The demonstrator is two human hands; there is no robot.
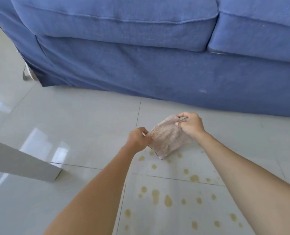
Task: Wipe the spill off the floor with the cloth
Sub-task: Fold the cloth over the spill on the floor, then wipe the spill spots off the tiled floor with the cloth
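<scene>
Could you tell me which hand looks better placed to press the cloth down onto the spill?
Probably the right hand: it pinches the beige terry cloth at its top edge, while most yellowish droplets lie below its side.

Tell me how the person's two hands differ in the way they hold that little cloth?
The left hand pinches the cloth at its lower left edge, nearer the camera; the right hand pinches the upper right corner, farther off and closer to the blue sofa. The left hand shows mostly its back with the fingers curled under; the right hand's thumb and fingertips show at the cloth's corner. Both grip the cloth, stretched between them above the yellowish spill.
</scene>
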